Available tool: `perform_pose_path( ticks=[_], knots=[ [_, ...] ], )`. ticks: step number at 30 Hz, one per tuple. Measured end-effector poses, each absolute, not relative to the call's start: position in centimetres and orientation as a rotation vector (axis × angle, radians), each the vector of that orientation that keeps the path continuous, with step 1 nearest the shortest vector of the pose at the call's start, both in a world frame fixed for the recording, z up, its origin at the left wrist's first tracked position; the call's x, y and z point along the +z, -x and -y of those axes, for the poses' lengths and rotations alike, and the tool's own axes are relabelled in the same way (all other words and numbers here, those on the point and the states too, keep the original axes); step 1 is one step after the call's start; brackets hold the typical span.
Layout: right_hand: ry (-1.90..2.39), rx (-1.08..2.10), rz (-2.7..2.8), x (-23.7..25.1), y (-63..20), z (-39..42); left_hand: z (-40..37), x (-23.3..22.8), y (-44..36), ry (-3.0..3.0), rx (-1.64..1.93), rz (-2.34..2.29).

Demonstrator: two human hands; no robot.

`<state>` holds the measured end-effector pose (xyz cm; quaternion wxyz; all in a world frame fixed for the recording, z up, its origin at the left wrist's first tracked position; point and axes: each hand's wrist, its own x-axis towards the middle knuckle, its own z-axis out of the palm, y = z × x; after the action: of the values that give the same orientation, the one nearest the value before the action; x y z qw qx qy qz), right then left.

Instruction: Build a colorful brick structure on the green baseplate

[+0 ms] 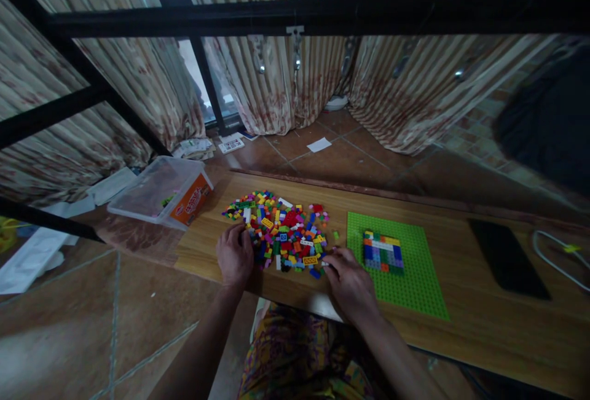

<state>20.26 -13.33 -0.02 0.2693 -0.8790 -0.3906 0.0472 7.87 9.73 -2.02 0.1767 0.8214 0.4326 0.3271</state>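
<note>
A heap of loose, mixed-colour toy building bricks (286, 219) lies on the wooden tabletop in front of me. At the heap's left edge rests my left hand (235, 255), its fingers curled together. What they hold, if anything, is hidden. My right hand (353, 286) is at the right edge of the heap, thumb and fingers pinched on a small white brick (325, 263). Just beyond it lies a green baseplate (421, 292). A low block of multicoloured bricks (383, 252) stands on that plate, with a white row across it.
A clear plastic box (152, 194) with an orange label sits at the table's left end. On the right lie a black flat device (509, 258) and a white cable (557, 265). A black metal frame (322, 14) crosses beyond the table, with striped curtains behind.
</note>
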Motion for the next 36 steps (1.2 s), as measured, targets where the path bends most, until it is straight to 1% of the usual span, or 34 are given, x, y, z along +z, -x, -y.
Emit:
perform_pose_path(
  ticks=[19, 23, 27, 30, 36],
  knots=[
    [2.275, 0.122, 0.982, 0.0, -20.1, 12.5, -10.2, -2.2, -7.9, -2.375, 0.911, -1.21],
    [2.176, 0.103, 0.936, 0.9, -20.6, 13.0, -10.1, -2.1, -7.8, -2.392, 0.898, -1.219],
    [2.079, -0.037, 0.844, 2.0, -23.8, 15.4, -10.1, -2.1, -7.8, -2.388, 0.884, -1.227],
    [2.134, -0.115, 0.751, 1.9, -27.8, 18.1, -10.2, -2.1, -7.8, -2.384, 0.88, -1.222],
    [2.303, -0.041, 0.725, 0.0, -33.0, 20.9, -10.3, -2.1, -7.8, -2.397, 0.875, -1.213]
  ],
)
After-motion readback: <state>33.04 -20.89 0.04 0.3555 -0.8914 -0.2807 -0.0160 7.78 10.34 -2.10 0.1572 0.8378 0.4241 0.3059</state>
